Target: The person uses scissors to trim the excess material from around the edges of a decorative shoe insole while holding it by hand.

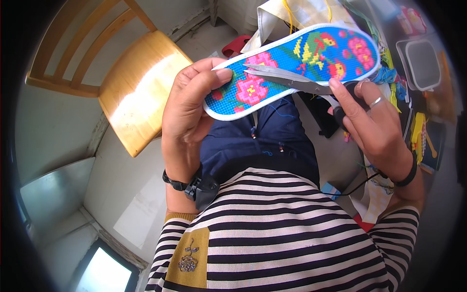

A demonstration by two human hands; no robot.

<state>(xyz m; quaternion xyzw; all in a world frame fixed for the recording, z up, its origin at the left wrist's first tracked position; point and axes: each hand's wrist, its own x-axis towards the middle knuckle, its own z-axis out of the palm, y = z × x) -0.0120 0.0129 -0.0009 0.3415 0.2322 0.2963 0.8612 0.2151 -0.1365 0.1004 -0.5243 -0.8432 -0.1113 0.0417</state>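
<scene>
My left hand (192, 95) pinches the heel end of an embroidered insole (284, 63), thumb on top and the other fingers behind it. The insole is blue with pink flowers, yellow and green stitches, and a white bound edge. My right hand (372, 117) grips a pair of scissors (287, 78) by dark handles, with the index finger laid along the pivot. The blades are slightly parted and lie over the insole's face, tips near the pink flower by my left thumb. Whether the tips touch the stitches I cannot tell.
A wooden chair (141, 78) stands at the left. To the right are a grey-white plastic container (422, 63), bundles of coloured thread (387, 75) and a yellow item (417, 131). Pale cloth (277, 22) with yellow strands lies beyond the insole. A black cord (357, 189) runs by my right forearm.
</scene>
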